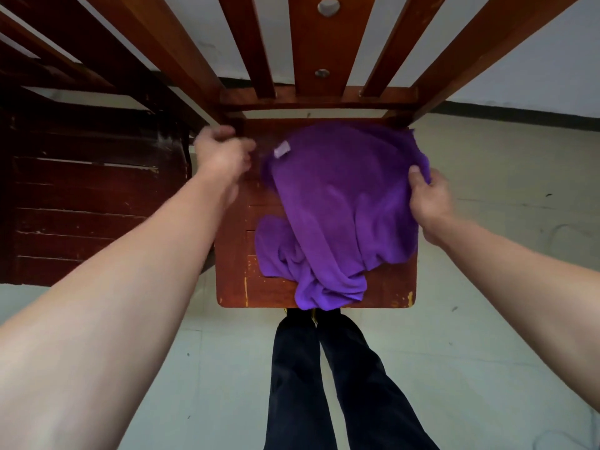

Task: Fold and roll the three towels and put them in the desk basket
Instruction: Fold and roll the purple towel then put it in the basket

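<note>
Right hand (428,203) pinches the crumpled towel (334,216) at its 3 o'clock edge; blurred left hand (224,157), grip unclear, sits beside its 10 o'clock corner; towel runs 12-to-6 on the chair (233,254).

I see the towel (337,216) heaped on the chair seat (233,254), its near end spilling over the seat's front edge; the backrest slats (259,43) rise behind.

The purple towel (337,203) is soft, matt fleecy cloth, with a small pale sewn label (281,149) near the left-hand fingers (224,133). Beneath it the chair seat (233,254) is reddish varnished wood, semi-glossy, scuffed and chipped along the near edge. Two dull metal bolt heads (328,7) sit in the back slat.
</note>
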### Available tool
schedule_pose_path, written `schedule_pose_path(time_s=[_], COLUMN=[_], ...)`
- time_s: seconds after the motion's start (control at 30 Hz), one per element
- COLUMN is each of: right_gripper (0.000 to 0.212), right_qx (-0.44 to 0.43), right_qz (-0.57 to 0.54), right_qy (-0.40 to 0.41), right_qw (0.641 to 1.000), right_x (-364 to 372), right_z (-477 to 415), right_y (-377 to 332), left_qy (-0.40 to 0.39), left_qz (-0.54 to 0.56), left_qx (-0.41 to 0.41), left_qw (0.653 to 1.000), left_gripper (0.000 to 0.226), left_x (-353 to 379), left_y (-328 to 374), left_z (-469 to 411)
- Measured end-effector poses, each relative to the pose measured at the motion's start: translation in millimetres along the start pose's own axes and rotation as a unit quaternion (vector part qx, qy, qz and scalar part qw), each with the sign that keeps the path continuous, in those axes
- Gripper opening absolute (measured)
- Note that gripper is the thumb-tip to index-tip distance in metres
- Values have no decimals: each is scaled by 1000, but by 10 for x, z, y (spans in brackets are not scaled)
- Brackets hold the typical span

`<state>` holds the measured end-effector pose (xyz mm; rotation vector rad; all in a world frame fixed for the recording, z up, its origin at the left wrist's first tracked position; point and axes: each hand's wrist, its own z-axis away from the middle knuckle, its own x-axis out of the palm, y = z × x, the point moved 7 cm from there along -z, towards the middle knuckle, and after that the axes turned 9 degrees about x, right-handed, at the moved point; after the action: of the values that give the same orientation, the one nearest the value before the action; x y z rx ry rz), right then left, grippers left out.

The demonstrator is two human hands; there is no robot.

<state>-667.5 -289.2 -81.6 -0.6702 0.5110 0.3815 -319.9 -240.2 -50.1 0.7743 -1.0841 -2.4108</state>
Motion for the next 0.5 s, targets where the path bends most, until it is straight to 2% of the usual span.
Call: schedule_pose_path(time_s=[0.07, 0.17, 0.23, 0.27, 0.37, 0.4, 0.43, 0.5], right_gripper=[28, 41, 49, 46, 13, 11, 11, 16], right_qx=[74, 144, 155, 154, 172, 178, 179, 165], right_qz=[-7, -18, 2, 10, 43, 59, 73, 65], right_qy=[-42, -104, -98, -75, -10, -10, -19, -32], right_qw=[996, 984, 983, 985, 984, 982, 981, 984], right_x=[58, 189, 213, 190, 4, -28, -44, -21], right_z=[-2, 91, 113, 84, 77, 76, 101, 108], right_y=[254, 521, 633, 699, 812, 855, 869, 845], left_qy=[-39, -202, -238, -232, -225, -227, -218, -158], left_qz=[-117, -286, -396, -438, -494, -492, -466, -359], left_qx=[-30, -40, -9, -13, -64, -79, -89, -105], left_qw=[992, 936, 887, 868, 837, 837, 853, 914], left_gripper=[41, 49, 26, 19, 39, 41, 40, 44], left_x=[40, 234, 253, 200, 11, -21, -28, 11], left_y=[-400, -959, -1111, -1178, -1360, -1359, -1323, -1194], left_z=[119, 470, 656, 698, 744, 741, 715, 575])
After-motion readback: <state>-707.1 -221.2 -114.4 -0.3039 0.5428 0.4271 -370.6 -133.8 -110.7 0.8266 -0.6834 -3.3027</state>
